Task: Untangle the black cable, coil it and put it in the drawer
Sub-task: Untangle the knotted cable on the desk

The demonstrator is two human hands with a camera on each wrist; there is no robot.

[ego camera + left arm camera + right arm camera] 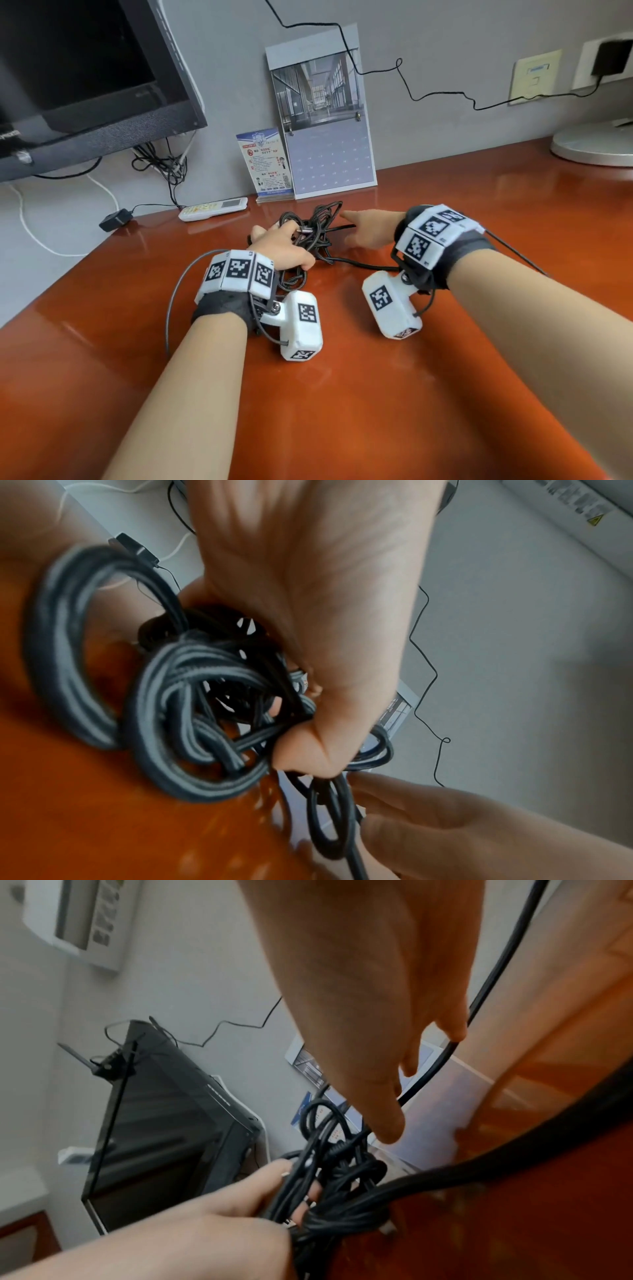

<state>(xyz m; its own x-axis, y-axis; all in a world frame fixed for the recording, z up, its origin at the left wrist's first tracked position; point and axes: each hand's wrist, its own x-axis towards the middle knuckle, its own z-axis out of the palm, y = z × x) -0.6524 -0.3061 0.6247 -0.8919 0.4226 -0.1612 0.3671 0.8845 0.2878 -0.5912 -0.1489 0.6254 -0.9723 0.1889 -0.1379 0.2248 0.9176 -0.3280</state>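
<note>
Both forearms reach forward over the red-brown bench (342,394), each wrist wrapped in a band of white blocks printed with black-and-white square markers. The left hand (284,246) lies knuckles-up at the 9 o'clock side of the black cable (315,233), fingers curled into the tangle; the left wrist view shows the fingers and thumb closed round a bunch of loops (205,710), so this hand grips the cable. The right hand (370,226) comes in from 3 o'clock, turned on its side with the fingers stretched out toward the knot. In the right wrist view its fingers (383,1110) are straight and relaxed, the tips just at the strands, with one strand running past behind them; the hand is unclenched and holds nothing that can be made out.

The cable sits as a knotted heap on the bench between the two hands, and one strand trails from it toward 4 o'clock under the right wrist.

At 12 o'clock from the heap a calendar (325,113) with a photo of a corridor leans on the wall, and a small blue-and-white card (269,161) stands beside it; its print is too small to read. A white remote (214,208) lies at 10 o'clock, below the dark monitor (78,78). The monitor's logo is cut off at the frame edge and not legible.
</note>
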